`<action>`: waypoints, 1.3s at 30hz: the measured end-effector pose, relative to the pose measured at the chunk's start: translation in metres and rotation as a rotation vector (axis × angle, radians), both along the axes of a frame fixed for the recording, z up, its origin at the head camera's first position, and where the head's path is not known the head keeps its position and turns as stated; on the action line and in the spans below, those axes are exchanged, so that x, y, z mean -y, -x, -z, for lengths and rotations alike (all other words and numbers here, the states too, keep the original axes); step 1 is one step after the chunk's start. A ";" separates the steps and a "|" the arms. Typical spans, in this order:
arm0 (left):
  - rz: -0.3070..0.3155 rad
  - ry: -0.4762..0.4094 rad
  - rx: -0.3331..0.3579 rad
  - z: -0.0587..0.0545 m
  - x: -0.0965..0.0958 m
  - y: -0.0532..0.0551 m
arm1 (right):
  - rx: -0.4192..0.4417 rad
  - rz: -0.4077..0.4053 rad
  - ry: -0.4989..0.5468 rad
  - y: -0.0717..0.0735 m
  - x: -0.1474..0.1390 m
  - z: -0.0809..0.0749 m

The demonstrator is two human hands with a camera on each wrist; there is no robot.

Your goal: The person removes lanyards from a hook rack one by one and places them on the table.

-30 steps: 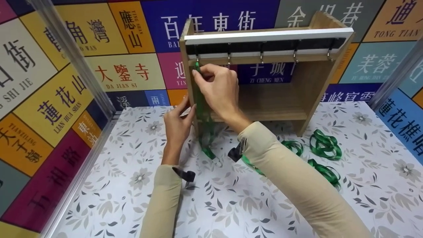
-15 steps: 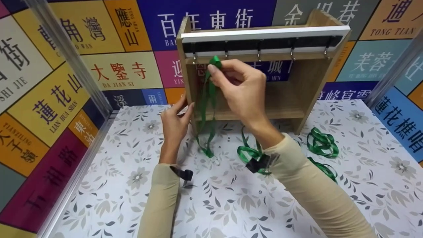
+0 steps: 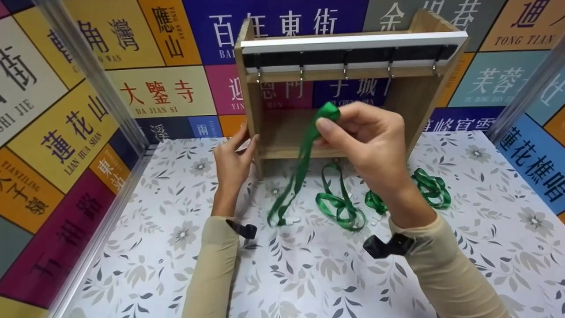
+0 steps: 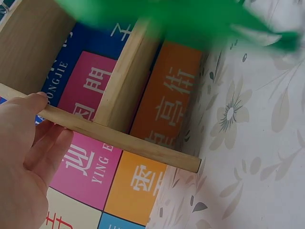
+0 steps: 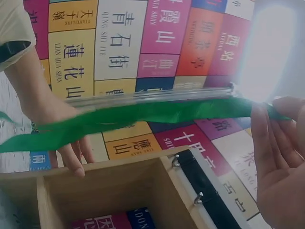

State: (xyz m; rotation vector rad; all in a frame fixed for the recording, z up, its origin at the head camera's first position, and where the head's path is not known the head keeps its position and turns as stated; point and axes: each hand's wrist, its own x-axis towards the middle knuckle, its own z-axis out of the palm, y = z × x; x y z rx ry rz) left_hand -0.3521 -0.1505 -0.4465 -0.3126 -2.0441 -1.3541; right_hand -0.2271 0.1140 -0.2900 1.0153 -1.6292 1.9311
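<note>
My right hand [image 3: 375, 148] pinches a green ribbon lanyard [image 3: 302, 165] by its top loop, in front of the wooden hook rack [image 3: 247, 104]. The lanyard slants down to the left, its white clip end low over the tablecloth. In the right wrist view, the ribbon [image 5: 162, 114] stretches away from the thumb and fingers. My left hand [image 3: 233, 165] grips the front edge of the rack's left side panel. The left wrist view shows the thumb inside that panel edge [image 4: 128, 140] and the fingers outside. A row of metal hooks [image 3: 258, 76] on the black strip holds nothing.
Several coiled green lanyards lie on the floral tablecloth [image 3: 185, 274]: one loose coil [image 3: 337, 207] in front of the rack, others [image 3: 432, 187] to the right, partly behind my right forearm. Walls with coloured street-name panels [image 3: 161, 92] stand close behind and at the left.
The right hand has drawn the lanyard off the leftmost hook and carried it right and down, towards me. The left hand stays on the rack's side panel.
</note>
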 end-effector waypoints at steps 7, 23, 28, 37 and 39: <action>0.007 -0.013 0.005 0.000 -0.001 0.001 | 0.150 -0.045 -0.283 0.003 -0.030 0.025; 0.023 -0.031 0.027 0.000 0.000 0.000 | 0.201 -0.035 -0.637 0.037 -0.005 0.091; 0.030 -0.027 0.028 -0.001 -0.002 0.000 | 0.225 -0.253 -0.767 0.033 -0.007 0.113; 0.019 -0.025 0.018 0.000 -0.001 0.001 | 0.309 -0.339 -1.045 0.031 -0.016 0.155; 0.014 -0.021 0.021 0.001 0.000 0.001 | 0.278 -0.311 -1.080 0.031 -0.017 0.160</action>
